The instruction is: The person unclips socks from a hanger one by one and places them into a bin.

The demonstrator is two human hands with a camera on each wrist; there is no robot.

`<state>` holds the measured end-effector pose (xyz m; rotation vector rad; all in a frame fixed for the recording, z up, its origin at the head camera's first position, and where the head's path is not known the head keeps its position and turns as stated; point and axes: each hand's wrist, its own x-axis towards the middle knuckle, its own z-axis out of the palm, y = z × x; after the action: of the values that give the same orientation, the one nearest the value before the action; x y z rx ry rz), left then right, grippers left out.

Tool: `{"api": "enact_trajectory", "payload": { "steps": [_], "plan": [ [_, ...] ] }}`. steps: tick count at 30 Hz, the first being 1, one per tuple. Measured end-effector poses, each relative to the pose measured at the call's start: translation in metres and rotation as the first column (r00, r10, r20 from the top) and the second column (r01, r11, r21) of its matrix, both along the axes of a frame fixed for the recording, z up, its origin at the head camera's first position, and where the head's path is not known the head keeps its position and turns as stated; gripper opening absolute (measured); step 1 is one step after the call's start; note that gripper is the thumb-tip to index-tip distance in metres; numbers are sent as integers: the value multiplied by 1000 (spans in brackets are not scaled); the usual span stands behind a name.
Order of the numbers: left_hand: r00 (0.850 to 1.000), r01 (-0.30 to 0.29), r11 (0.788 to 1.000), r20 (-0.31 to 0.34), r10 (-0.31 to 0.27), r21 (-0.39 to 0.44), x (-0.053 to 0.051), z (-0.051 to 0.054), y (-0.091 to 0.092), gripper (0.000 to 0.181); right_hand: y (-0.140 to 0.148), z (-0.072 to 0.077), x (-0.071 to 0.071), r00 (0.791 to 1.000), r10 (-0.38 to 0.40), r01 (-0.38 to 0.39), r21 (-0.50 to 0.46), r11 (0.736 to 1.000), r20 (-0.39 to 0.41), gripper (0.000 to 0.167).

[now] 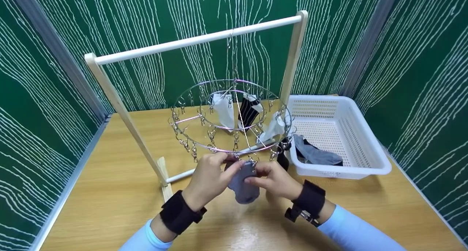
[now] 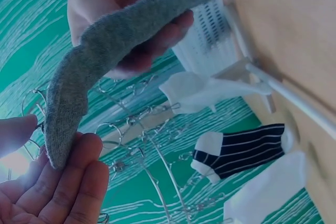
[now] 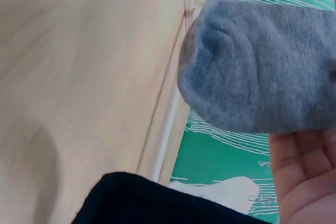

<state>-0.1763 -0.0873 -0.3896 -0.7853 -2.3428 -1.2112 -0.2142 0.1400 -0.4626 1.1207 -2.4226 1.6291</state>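
A grey sock (image 1: 244, 187) hangs toe down below the near edge of a round metal clip hanger (image 1: 219, 149). At the sock's upper edge, my left hand (image 1: 208, 174) pinches the cloth between thumb and fingers, close to the clips. My right hand (image 1: 277, 179) grips the other side of the sock, its thumb on the front. The left wrist view shows the sock (image 2: 115, 40) edge-on between both hands. In the right wrist view the toe of the sock (image 3: 247, 66) is in front of the fingers. Whether a clip bites the sock is hidden.
On the hanger hang a white sock (image 1: 223, 108), a striped black sock (image 1: 248, 114), a pale sock (image 1: 273, 128) and a black sock (image 1: 282, 159). A wooden rack (image 1: 197, 40) carries the hanger. The white basket (image 1: 382, 159) at right contains grey and black socks (image 1: 318, 154).
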Motion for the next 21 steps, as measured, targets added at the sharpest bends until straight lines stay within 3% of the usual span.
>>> {"api": "enact_trajectory", "payload": {
  "steps": [8, 21],
  "plan": [
    [1000, -15, 1000, -7, 15, 0, -1, -1, 0, 12, -2, -3, 0, 996, 83, -78, -118, 990, 36, 7],
    [997, -25, 999, -72, 26, 23, -1, -5, -2, 14, 0, 1, 2, 996, 83, -82, -83, 993, 16, 6]
  ]
}}
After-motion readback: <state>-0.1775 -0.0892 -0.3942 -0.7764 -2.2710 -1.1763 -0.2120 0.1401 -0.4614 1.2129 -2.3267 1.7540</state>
